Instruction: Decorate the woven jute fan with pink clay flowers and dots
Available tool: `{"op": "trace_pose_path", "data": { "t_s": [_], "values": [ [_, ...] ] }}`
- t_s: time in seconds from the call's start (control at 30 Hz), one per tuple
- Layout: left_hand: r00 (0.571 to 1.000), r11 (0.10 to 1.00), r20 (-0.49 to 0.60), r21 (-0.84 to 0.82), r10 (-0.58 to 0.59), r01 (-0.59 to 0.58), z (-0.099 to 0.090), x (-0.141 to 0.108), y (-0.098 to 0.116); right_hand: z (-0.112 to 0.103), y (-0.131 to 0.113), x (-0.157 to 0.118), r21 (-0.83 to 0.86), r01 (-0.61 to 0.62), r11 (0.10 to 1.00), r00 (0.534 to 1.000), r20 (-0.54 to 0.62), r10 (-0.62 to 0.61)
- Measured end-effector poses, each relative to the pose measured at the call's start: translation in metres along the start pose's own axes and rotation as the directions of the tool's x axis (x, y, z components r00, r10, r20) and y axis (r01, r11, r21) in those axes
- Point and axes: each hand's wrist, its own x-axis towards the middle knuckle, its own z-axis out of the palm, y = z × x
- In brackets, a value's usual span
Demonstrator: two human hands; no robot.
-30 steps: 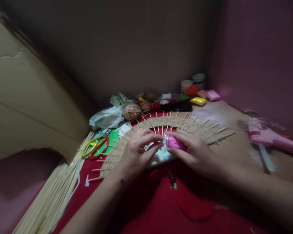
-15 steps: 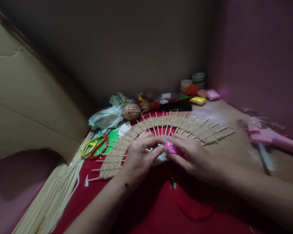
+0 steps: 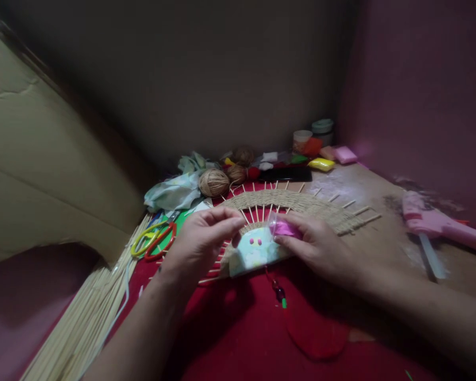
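Note:
My right hand (image 3: pixel 315 241) grips a small clear plastic packet of pink modelling clay (image 3: pixel 286 229) between thumb and fingers. To its left, my left hand (image 3: pixel 208 235) is raised with thumb and forefinger pinched together; whatever lies in the pinch is hidden. Below and between the hands is a pale green patterned cloth piece (image 3: pixel 248 256) bearing two small pink dots (image 3: pixel 256 242). It sits at the base of a fan of thin sticks woven with twine (image 3: pixel 269 198), partly covered by both hands. A red cord with dark beads (image 3: pixel 280 292) trails from the base.
Twine balls (image 3: pixel 214 182), crumpled pale cloth (image 3: pixel 173 190) and scissors (image 3: pixel 153 241) lie at the left. Long thin sticks (image 3: pixel 79 317) run along the left edge beside cardboard (image 3: pixel 43 153). Behind are a yellow packet (image 3: pixel 321 164) and cups (image 3: pixel 302 138). A pink glue gun (image 3: pixel 428 217) rests right.
My hands have parted. The left one has moved left and away from the packet, which stays in my right hand. The cloth piece with pink dots now shows between them.

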Motion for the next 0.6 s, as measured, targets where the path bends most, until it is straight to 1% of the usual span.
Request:
{"op": "trace_pose_path", "data": {
  "t_s": [0.07,0.1,0.17,0.3,0.37,0.5,0.6],
  "values": [
    [0.999,0.989,-0.043,-0.148,-0.010,0.003,-0.0060,0.0046,-0.0009,-0.0003,0.0001,0.0001,0.015,0.006,1.000,1.000,-0.011,-0.006],
    [0.999,0.979,-0.047,-0.202,-0.022,0.012,-0.0074,0.0066,-0.0016,-0.0001,-0.0005,-0.0005,0.019,0.019,1.000,1.000,-0.008,-0.019],
    [0.997,0.963,-0.048,-0.266,-0.059,0.044,-0.0072,0.0092,-0.0028,0.0007,-0.0020,-0.0023,0.021,0.042,0.999,0.999,0.008,-0.042],
    [0.992,0.957,-0.082,-0.279,-0.100,0.073,-0.0023,0.0095,-0.0026,0.0016,-0.0020,-0.0041,0.020,0.075,0.997,0.997,-0.009,-0.075],
    [0.993,0.951,-0.060,-0.297,-0.104,0.082,-0.0009,0.0088,-0.0016,0.0013,-0.0011,-0.0032,0.014,0.076,0.997,0.997,-0.012,-0.076],
    [0.995,0.937,0.025,-0.334,-0.094,0.097,0.0000,0.0072,-0.0007,0.0003,-0.0016,-0.0016,0.038,0.068,0.997,0.998,-0.003,-0.068],
    [0.998,0.962,0.033,-0.267,-0.055,0.062,0.0013,0.0053,-0.0021,0.0000,-0.0029,-0.0021,0.054,0.055,0.997,0.998,0.014,-0.056]
  ]
}}
